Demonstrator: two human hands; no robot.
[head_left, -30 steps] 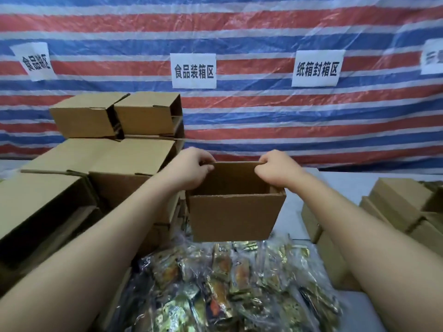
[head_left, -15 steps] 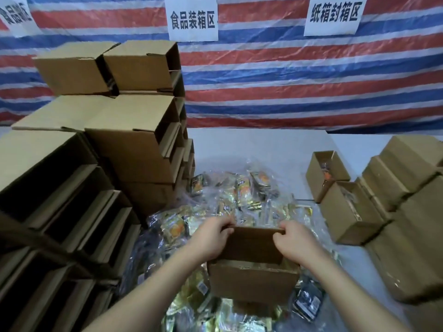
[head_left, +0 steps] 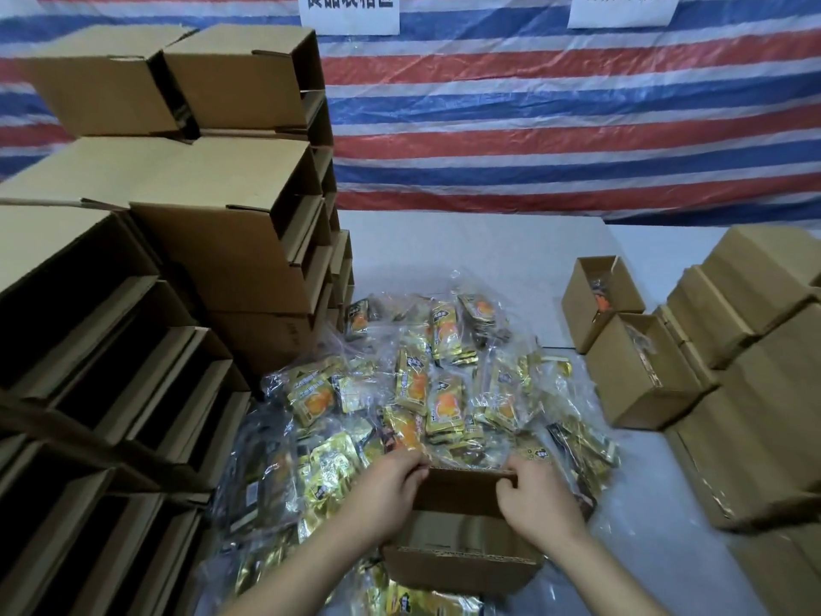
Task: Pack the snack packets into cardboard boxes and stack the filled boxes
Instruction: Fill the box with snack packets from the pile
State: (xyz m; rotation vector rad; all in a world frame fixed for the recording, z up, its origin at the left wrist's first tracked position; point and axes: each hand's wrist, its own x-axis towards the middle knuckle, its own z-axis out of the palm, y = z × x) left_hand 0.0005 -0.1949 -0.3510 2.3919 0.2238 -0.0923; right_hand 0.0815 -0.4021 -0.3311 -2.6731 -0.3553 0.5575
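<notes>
**Both hands grip an open box on the snack pile**

Your left hand (head_left: pixel 385 497) and right hand (head_left: pixel 540 504) curl over the far rim of an open cardboard box (head_left: pixel 462 557); its inside is hidden. It rests on the snack packets (head_left: pixel 426 393), which spread beyond your fingers. Right of your grip, two open boxes (head_left: pixel 639 366) hold packets. Left of it, empty boxes (head_left: pixel 186 277) lie stacked on their sides.
</notes>
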